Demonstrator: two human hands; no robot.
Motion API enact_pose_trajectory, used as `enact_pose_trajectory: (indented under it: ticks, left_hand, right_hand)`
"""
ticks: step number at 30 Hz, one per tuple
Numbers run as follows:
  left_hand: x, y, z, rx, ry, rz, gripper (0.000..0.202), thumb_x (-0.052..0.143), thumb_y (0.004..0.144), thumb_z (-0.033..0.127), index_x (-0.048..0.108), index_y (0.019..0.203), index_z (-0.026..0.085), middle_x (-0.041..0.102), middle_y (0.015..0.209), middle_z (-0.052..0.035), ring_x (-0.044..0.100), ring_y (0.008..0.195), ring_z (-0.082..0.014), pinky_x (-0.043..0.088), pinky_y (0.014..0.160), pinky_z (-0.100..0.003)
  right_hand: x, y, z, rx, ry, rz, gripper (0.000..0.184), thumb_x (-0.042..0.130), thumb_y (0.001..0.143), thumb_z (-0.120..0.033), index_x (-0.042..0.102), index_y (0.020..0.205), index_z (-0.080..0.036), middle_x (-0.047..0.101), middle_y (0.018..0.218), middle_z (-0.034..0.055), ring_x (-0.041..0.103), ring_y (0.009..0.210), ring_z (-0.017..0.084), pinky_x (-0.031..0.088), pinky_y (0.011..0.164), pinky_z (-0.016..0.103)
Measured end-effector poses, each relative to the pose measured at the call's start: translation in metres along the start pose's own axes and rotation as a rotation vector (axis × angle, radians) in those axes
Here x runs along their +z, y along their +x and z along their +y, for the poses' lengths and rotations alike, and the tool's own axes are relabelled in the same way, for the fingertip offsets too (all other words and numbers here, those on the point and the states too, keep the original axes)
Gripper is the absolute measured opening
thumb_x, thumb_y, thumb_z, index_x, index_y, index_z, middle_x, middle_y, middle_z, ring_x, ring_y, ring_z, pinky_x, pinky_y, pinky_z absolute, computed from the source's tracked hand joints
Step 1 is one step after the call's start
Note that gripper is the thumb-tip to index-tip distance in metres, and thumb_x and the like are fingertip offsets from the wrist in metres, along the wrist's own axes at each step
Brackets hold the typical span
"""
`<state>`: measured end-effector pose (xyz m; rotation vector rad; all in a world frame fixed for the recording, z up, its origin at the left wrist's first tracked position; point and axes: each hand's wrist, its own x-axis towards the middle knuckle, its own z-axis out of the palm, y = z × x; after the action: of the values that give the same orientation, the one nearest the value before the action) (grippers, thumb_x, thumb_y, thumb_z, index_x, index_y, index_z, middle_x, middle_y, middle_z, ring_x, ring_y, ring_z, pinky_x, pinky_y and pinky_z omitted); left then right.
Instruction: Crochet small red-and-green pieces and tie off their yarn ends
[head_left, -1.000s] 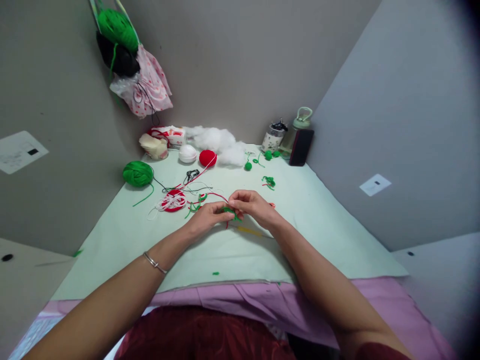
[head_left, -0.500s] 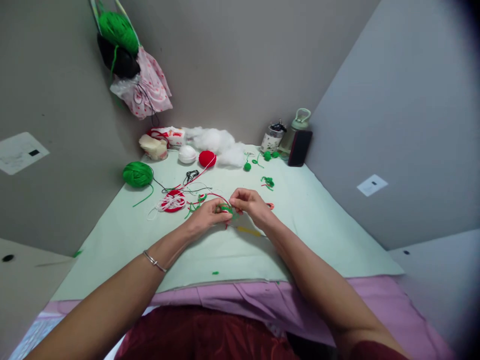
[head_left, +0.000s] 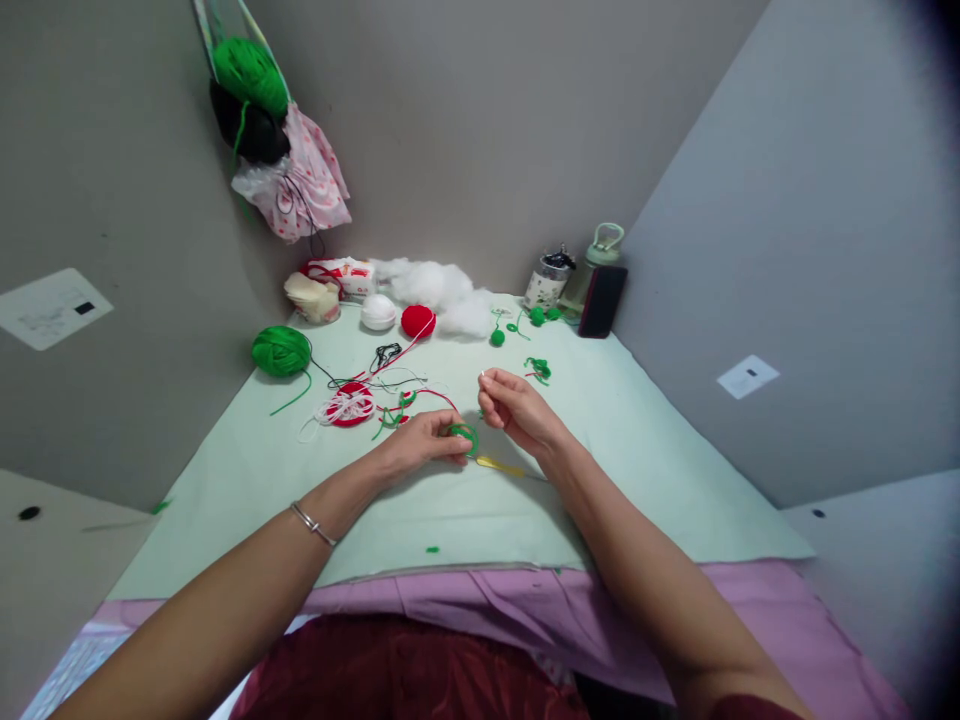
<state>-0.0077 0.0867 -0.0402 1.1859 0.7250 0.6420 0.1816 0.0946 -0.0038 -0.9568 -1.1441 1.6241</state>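
My left hand (head_left: 431,438) is closed on a small round green crochet piece (head_left: 465,434), held just above the table. A red strand runs toward it from the yarn at left. My right hand (head_left: 514,405) is raised a little to the right and apart from the piece, thumb and forefinger pinched. A tiny pale tip shows at the pinch, too small to name. A yellow-handled crochet hook (head_left: 499,467) lies beneath, between my hands. Left of my left hand are small green and red crochet pieces (head_left: 397,408) and white yarn (head_left: 349,405) over a red round.
A green yarn ball (head_left: 280,351) lies at left. White (head_left: 378,313) and red yarn balls (head_left: 418,321) sit by white stuffing (head_left: 435,288) at the back. A phone (head_left: 603,302) leans by a bottle (head_left: 606,240) and a patterned cup (head_left: 546,281). Walls enclose the table (head_left: 645,490).
My right hand has drawn away from the crochet piece, up and to the right, still pinched. My left hand has tilted the piece, showing its green round. The view has shifted slightly.
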Motion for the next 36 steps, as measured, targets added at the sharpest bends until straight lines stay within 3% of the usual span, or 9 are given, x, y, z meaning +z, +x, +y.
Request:
enact_pose_trajectory:
  ticks: [7, 14, 17, 21, 27, 29, 31, 34, 36]
  left_hand:
    - [0.0, -0.001, 0.002, 0.031, -0.04, 0.012, 0.036, 0.085, 0.071, 0.039, 0.062, 0.09, 0.017, 0.065, 0.079, 0.0003, 0.068, 0.071, -0.015, 0.053, 0.075, -0.031]
    - [-0.003, 0.001, 0.007, 0.056, -0.103, 0.107, 0.034, 0.086, 0.071, 0.037, 0.064, 0.084, 0.015, 0.064, 0.082, -0.0015, 0.064, 0.075, -0.0137, 0.056, 0.077, -0.031]
    - [-0.004, 0.002, 0.007, 0.069, -0.13, 0.152, 0.033, 0.085, 0.071, 0.036, 0.063, 0.082, 0.014, 0.064, 0.083, -0.0021, 0.061, 0.075, -0.0122, 0.056, 0.075, -0.029]
    - [-0.006, 0.002, 0.007, 0.103, -0.137, 0.167, 0.041, 0.086, 0.07, 0.033, 0.061, 0.099, 0.018, 0.062, 0.079, 0.0011, 0.061, 0.072, -0.0128, 0.057, 0.068, -0.029]
    - [-0.007, 0.0, 0.01, 0.146, -0.099, 0.258, 0.042, 0.084, 0.071, 0.035, 0.06, 0.102, 0.019, 0.06, 0.082, 0.0022, 0.064, 0.072, -0.0128, 0.057, 0.07, -0.03]
    - [-0.006, -0.001, 0.012, 0.157, -0.093, 0.271, 0.042, 0.084, 0.07, 0.034, 0.06, 0.101, 0.018, 0.061, 0.084, 0.0022, 0.063, 0.073, -0.0122, 0.057, 0.072, -0.03]
    - [-0.004, -0.002, 0.013, 0.165, -0.083, 0.255, 0.042, 0.085, 0.07, 0.032, 0.059, 0.1, 0.018, 0.062, 0.082, 0.0022, 0.063, 0.072, -0.0119, 0.056, 0.071, -0.028]
    - [-0.003, -0.002, 0.012, 0.173, -0.075, 0.226, 0.042, 0.084, 0.07, 0.031, 0.058, 0.1, 0.018, 0.064, 0.081, 0.0019, 0.064, 0.072, -0.0124, 0.054, 0.07, -0.027]
    - [-0.003, -0.001, 0.01, 0.18, -0.077, 0.224, 0.042, 0.084, 0.071, 0.032, 0.058, 0.101, 0.019, 0.065, 0.082, 0.0016, 0.065, 0.073, -0.0131, 0.054, 0.07, -0.027]
  right_hand:
    - [-0.01, 0.004, -0.002, -0.043, 0.069, 0.049, 0.039, 0.083, 0.074, -0.045, 0.054, 0.08, -0.019, 0.063, 0.062, -0.005, 0.046, 0.044, 0.004, 0.032, 0.043, 0.017]
    - [-0.028, 0.016, 0.005, -0.081, 0.075, 0.251, 0.038, 0.083, 0.074, -0.044, 0.053, 0.078, -0.02, 0.07, 0.075, -0.0005, 0.058, 0.055, 0.007, 0.048, 0.05, 0.018]
    - [-0.032, 0.019, 0.009, -0.098, 0.01, 0.269, 0.039, 0.081, 0.074, -0.048, 0.055, 0.079, -0.021, 0.071, 0.077, 0.0012, 0.059, 0.057, 0.008, 0.049, 0.051, 0.019]
    - [-0.038, 0.022, 0.012, -0.128, -0.14, 0.301, 0.038, 0.077, 0.075, -0.052, 0.059, 0.084, -0.02, 0.071, 0.078, 0.0028, 0.06, 0.058, 0.01, 0.048, 0.053, 0.021]
    - [-0.046, 0.019, 0.009, -0.199, -0.427, 0.371, 0.032, 0.078, 0.07, -0.03, 0.069, 0.1, -0.02, 0.071, 0.088, 0.0022, 0.049, 0.054, 0.009, 0.04, 0.052, 0.024]
    - [-0.042, 0.014, 0.004, -0.21, -0.502, 0.311, 0.031, 0.072, 0.078, -0.035, 0.07, 0.105, -0.02, 0.071, 0.09, 0.0028, 0.049, 0.054, 0.009, 0.04, 0.053, 0.025]
    - [-0.034, 0.008, 0.0, -0.212, -0.572, 0.16, 0.036, 0.062, 0.087, -0.041, 0.067, 0.116, -0.02, 0.071, 0.1, 0.0059, 0.052, 0.057, 0.01, 0.042, 0.053, 0.025]
    - [-0.021, 0.0, 0.0, -0.264, -0.645, -0.067, 0.048, 0.061, 0.088, -0.032, 0.058, 0.136, -0.026, 0.061, 0.135, 0.0096, 0.062, 0.075, 0.011, 0.05, 0.067, 0.027]
    - [-0.016, -0.002, 0.003, -0.277, -0.691, -0.164, 0.055, 0.063, 0.086, -0.026, 0.055, 0.14, -0.027, 0.06, 0.138, 0.0093, 0.064, 0.086, 0.014, 0.052, 0.077, 0.029]
